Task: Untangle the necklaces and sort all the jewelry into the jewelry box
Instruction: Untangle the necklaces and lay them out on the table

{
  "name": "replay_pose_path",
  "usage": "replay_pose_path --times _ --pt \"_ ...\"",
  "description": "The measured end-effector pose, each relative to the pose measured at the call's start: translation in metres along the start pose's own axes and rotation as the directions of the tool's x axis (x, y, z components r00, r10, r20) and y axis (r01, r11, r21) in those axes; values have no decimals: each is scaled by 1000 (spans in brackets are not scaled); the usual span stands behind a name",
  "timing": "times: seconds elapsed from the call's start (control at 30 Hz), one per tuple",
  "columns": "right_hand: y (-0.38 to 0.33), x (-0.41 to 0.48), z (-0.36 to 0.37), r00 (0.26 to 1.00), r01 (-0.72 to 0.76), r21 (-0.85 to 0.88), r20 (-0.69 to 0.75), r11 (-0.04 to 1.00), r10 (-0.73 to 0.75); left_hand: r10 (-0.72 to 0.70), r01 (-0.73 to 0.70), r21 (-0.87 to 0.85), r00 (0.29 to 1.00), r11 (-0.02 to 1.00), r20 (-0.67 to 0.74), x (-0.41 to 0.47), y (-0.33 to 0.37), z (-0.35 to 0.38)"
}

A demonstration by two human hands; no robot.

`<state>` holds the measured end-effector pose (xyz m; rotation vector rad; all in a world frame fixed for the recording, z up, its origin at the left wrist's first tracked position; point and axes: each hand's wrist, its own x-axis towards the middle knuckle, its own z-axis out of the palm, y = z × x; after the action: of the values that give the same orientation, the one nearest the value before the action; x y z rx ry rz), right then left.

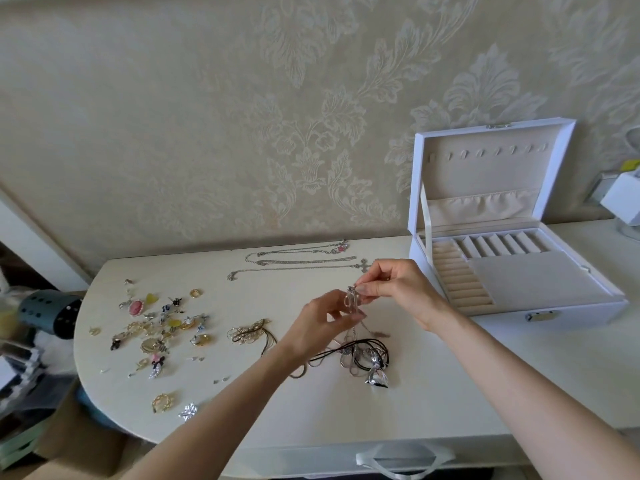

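Observation:
Both hands meet above the middle of the white table [311,403]. My left hand [325,323] and my right hand [394,289] each pinch a silver pendant [350,297] whose thin chain hangs down into a tangle of necklaces [353,355], black cord and silver chains with a silver bow charm [375,377]. Two silver chains [298,259] lie stretched out straight at the back of the table. A white jewelry box [519,271] stands open at the right, lid up, compartments bare.
Several small pieces, rings, brooches and earrings [162,327], are scattered over the table's left part. A gold and pearl piece [247,332] lies near my left wrist. A dark perforated cylinder [48,311] sits off the left edge. White items [620,199] stand at far right.

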<state>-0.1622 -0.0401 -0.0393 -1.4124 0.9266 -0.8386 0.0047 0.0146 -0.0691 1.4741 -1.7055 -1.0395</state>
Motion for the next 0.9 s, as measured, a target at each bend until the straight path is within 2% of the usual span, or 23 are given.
replay_pose_path --times 0.17,0.3,0.43,0.53,0.63,0.73,0.8,0.9 --pt "-5 4 1 999 37 106 -31 994 -33 -3 10 -258 1000 966 27 -1 11 1" --pt "1 4 3 999 20 50 -48 999 -18 -11 -9 -343 998 939 -55 -2 19 -2" --pt "7 3 5 999 17 0 -45 1000 -17 -11 -31 -240 985 970 -171 0 15 -8" --pt "8 2 7 1000 4 101 -30 995 -1 47 -77 -114 968 990 -245 2 11 -11" --pt "5 0 10 1000 -23 147 3 989 23 42 -75 -103 958 992 -283 1 11 -12" --pt "5 -1 12 999 -31 109 21 994 29 16 -76 -223 965 972 -260 -2 14 -13" --pt "6 -1 13 1000 -3 72 -9 997 4 -8 -53 -304 980 951 -196 -3 16 -15" --pt "6 -1 14 998 35 57 -49 998 -32 -26 -9 -277 992 961 -122 -3 18 -14"
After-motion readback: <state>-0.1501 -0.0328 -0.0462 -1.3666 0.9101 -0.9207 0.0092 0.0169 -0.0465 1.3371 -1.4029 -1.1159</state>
